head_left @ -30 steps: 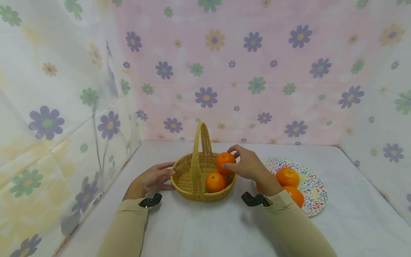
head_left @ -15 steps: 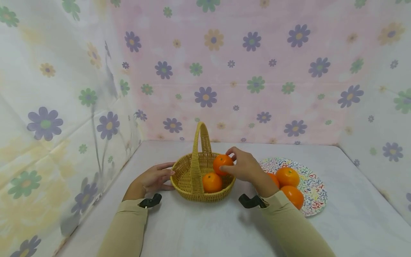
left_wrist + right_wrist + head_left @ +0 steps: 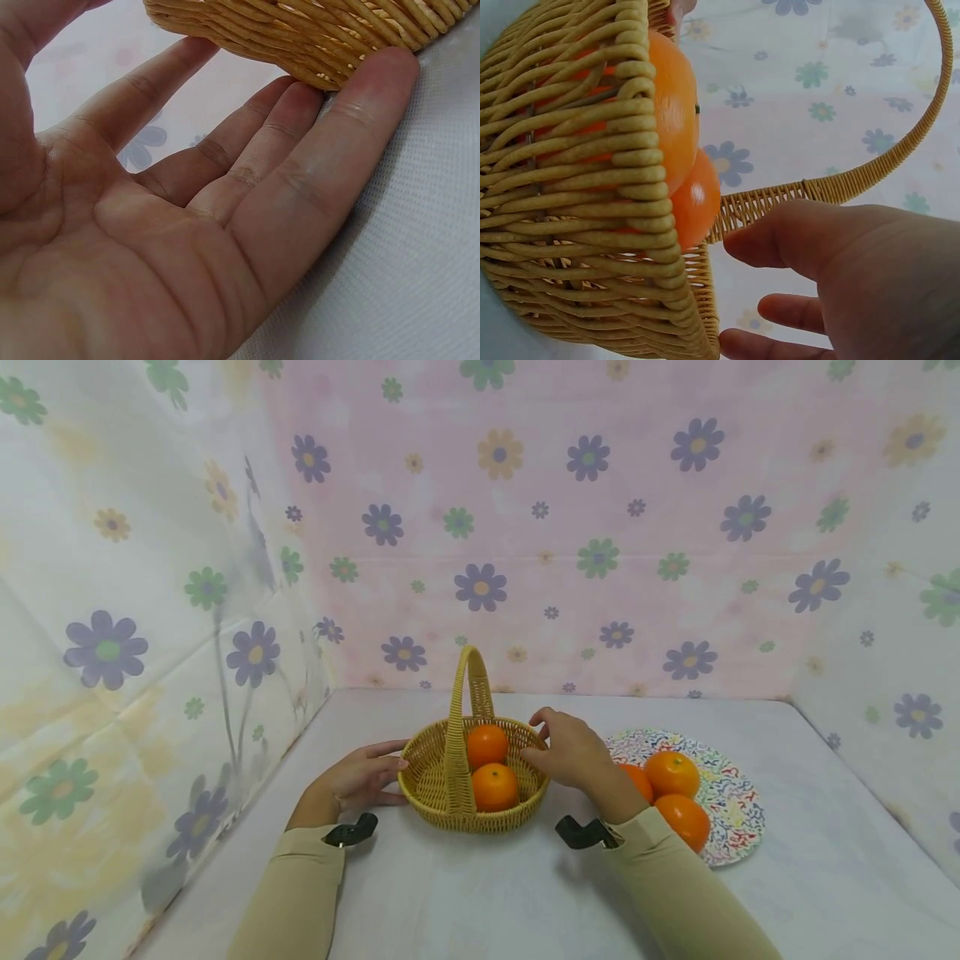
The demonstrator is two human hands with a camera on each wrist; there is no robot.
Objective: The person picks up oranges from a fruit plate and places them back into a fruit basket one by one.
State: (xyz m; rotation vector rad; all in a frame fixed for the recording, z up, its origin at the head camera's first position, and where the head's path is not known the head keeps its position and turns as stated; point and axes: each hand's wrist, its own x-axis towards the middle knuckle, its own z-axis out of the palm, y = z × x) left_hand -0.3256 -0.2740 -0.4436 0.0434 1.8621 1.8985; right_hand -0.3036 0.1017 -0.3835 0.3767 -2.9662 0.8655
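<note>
A yellow wicker basket (image 3: 480, 821) with a tall arched handle stands on the table. Two oranges lie in its right half: a front orange (image 3: 495, 787) and a rear orange (image 3: 487, 746) beside the handle. My left hand (image 3: 195, 195) touches the basket's left side with extended fingers, its fingertips low against the weave near the tabletop. At the right rim is my right hand (image 3: 573, 752), thumb and fingers spread with nothing between them. In the right wrist view its thumb (image 3: 769, 240) points toward the rear orange, a gap away from it.
A round plate (image 3: 731, 810) with a multicoloured speckled pattern sits on the right of the white table. It bears three oranges (image 3: 671, 774), one partly hidden behind my right wrist. Flower-printed cloth (image 3: 555, 560) closes off the back and sides.
The orange held in my right hand was lowered into the basket and let go; it now lies behind the other orange. My left hand stays at the basket's left side.
</note>
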